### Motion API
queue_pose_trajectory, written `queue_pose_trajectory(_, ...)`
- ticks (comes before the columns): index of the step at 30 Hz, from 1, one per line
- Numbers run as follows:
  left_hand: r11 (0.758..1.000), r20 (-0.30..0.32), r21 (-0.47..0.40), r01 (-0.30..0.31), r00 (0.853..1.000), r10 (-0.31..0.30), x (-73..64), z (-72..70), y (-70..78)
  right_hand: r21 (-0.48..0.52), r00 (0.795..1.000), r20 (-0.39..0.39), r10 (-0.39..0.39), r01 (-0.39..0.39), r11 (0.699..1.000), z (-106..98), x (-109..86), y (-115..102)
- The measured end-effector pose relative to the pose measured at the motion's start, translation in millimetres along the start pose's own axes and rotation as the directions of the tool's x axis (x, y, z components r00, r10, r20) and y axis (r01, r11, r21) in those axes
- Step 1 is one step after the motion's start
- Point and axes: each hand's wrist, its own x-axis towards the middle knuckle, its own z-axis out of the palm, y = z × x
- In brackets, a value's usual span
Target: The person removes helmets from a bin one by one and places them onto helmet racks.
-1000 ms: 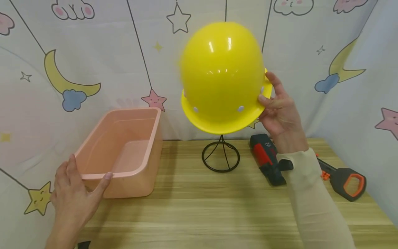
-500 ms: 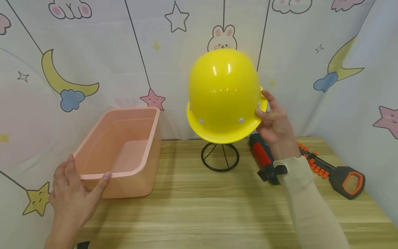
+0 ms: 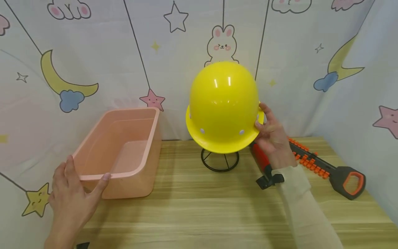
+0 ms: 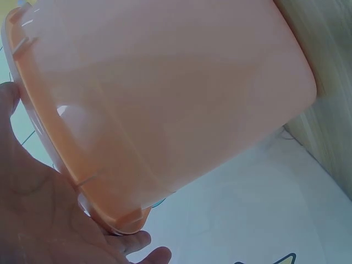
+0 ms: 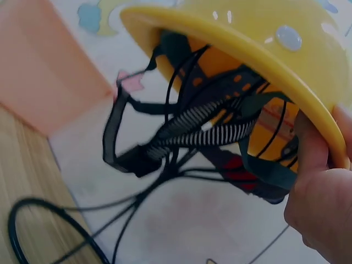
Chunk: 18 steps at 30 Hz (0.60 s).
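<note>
A yellow hard hat (image 3: pixel 224 107) hangs dome up over a black wire stand (image 3: pixel 220 169). My right hand (image 3: pixel 272 138) grips the right side of its brim between thumb and fingers. From the right wrist view, the hat's dark straps (image 5: pixel 209 121) and inner harness show beneath the shell, and the stand's thin rods run up among them. Whether the hat bears on the stand, I cannot tell. My left hand (image 3: pixel 73 197) rests on the near-left corner of a pink plastic bin (image 3: pixel 136 173), thumb on the front rim and fingers along the left rim.
Behind the right wrist lies a red and dark tool (image 3: pixel 261 155), partly hidden. Farther right on the wooden table (image 3: pixel 199 214) is a dark tool (image 3: pixel 337 176) with orange pieces and an orange-lined handle. A patterned curtain (image 3: pixel 295 52) closes off the back and sides.
My right hand has lowered the hard hat, so that it covers more of the wire stand. My left hand and the bin have stayed in place.
</note>
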Motion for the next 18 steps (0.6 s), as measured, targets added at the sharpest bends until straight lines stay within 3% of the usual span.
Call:
queue_pose_trajectory(8,1.0,0.006,0.018,0.011,1.0,-0.011,0.9,0.7,0.5,-0.133,0.998,0.066,0.002,0.007,0.991,-7.1,-2.4,-3.9)
queue_pose_trajectory(11,1.0,0.003,0.02,0.011,1.0,-0.011,0.9,0.4,1.1,-0.18,0.999,0.046,0.013,-0.005,0.984,-6.3,-3.9,-5.3)
queue_pose_trajectory(18,1.0,0.004,0.022,0.013,1.0,-0.013,0.8,-0.1,1.6,-0.168,0.999,-0.047,0.0,-0.008,0.986,0.8,-6.2,-5.7)
